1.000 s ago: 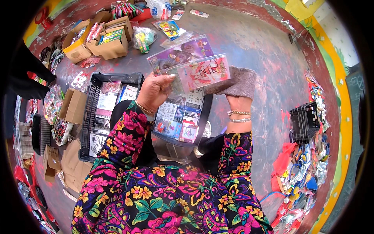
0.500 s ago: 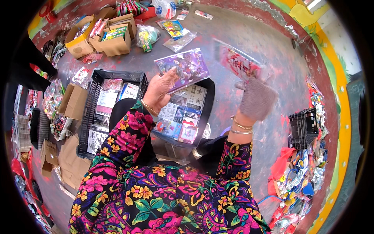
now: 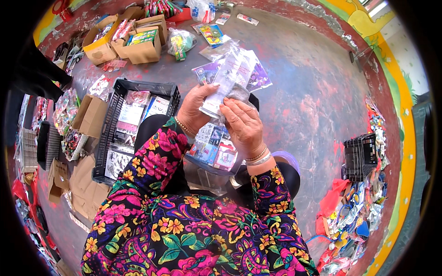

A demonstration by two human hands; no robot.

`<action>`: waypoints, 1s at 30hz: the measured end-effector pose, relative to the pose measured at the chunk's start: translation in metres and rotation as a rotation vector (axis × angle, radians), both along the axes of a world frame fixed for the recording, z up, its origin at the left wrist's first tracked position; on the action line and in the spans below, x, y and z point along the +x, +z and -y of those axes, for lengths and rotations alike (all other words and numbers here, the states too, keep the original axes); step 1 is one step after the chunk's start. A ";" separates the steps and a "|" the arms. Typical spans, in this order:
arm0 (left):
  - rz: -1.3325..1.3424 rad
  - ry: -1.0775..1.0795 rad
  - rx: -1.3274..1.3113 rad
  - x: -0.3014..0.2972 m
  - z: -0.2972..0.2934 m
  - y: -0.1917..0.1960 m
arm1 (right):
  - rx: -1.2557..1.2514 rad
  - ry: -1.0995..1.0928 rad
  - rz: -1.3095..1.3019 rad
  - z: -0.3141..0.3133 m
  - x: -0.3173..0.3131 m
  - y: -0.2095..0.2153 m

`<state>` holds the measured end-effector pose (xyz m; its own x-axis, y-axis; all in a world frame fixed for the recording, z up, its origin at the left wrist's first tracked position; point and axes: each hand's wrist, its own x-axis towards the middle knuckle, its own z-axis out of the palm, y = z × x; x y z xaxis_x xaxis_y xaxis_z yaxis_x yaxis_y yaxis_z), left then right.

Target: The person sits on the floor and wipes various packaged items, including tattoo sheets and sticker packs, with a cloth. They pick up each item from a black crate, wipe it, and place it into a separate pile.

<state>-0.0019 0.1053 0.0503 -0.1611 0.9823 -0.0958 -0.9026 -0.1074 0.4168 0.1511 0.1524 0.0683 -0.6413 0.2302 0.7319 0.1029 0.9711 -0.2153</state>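
Note:
My left hand [image 3: 192, 109] is closed, thumb on top, on a purple printed packet [image 3: 261, 79] and a clear plastic packet with a whitish sheet [image 3: 234, 72] lying over it. Against the lower part of the clear packet my right hand [image 3: 245, 126] presses a grey cloth [image 3: 238, 93], its fingers bent together. The fingers hide part of both packets. Below my hands, between my knees, is a dark bin [image 3: 209, 169] of flat packets and cards, partly covered by my hands. A black slatted crate [image 3: 173, 97] of similar flat packets stands left of my knee.
Cardboard boxes [image 3: 145, 54] of packaged goods and a plastic bag [image 3: 180, 42] stand at the far left. Loose packets [image 3: 212, 35] lie on the floor ahead. To the right, a small black crate [image 3: 360, 156] adjoins a heap of mixed items [image 3: 352, 216]. A person's dark-clothed leg [image 3: 41, 69] is at left.
My right hand has come in from the right with the grey cloth and a clear packet. That packet now overlaps the purple one, its whitish side showing. My left hand has shifted slightly right.

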 end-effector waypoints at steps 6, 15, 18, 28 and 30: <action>-0.047 0.153 -0.018 -0.006 0.003 0.008 | -0.126 0.037 0.035 -0.008 0.007 0.008; -0.216 0.174 -0.015 -0.006 0.005 0.005 | -1.193 -0.259 -0.754 -0.030 0.037 0.039; -0.274 0.103 -0.024 0.002 0.006 0.006 | -1.385 -0.089 -0.975 -0.042 0.046 0.040; -0.179 -0.070 -0.040 0.017 -0.001 -0.008 | -0.991 0.136 -0.321 0.004 -0.001 0.008; -0.114 -0.035 0.003 0.020 0.000 -0.005 | -0.442 -0.041 0.109 0.008 -0.006 -0.001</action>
<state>0.0177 0.1053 0.0450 -0.1368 0.9877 -0.0754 -0.8525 -0.0786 0.5168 0.1455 0.1444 0.0669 -0.6930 0.5320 0.4866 0.1843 0.7832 -0.5939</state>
